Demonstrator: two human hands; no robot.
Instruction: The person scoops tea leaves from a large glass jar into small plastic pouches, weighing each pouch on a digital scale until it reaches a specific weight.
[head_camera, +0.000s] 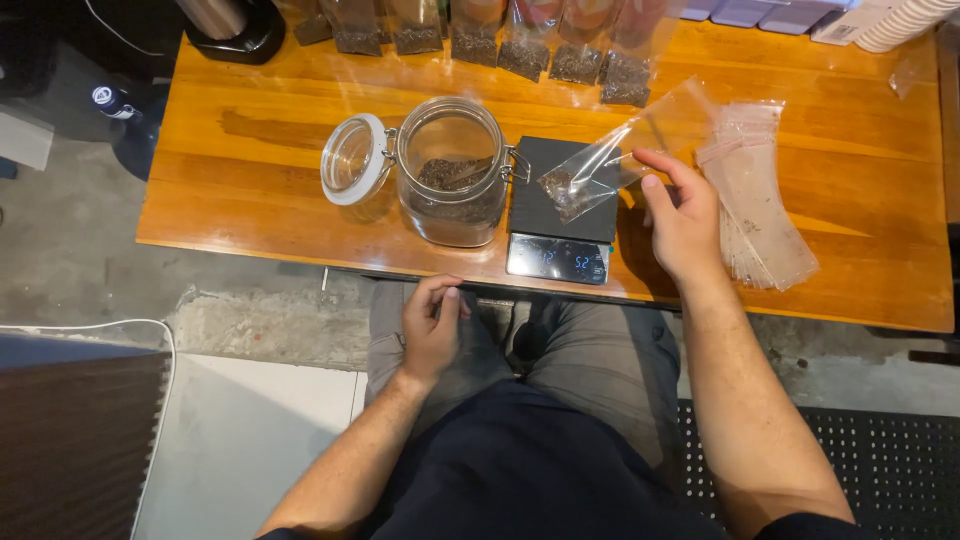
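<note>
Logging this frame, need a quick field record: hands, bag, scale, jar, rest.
left hand: loosely curled above lap, holds nothing visible
right hand: at clear bag's edge
clear bag: on scale, dark bits in lower corner
scale: black, display lit
jar: glass, lid open, partly filled
rest: empty bag stack, filled bags
</note>
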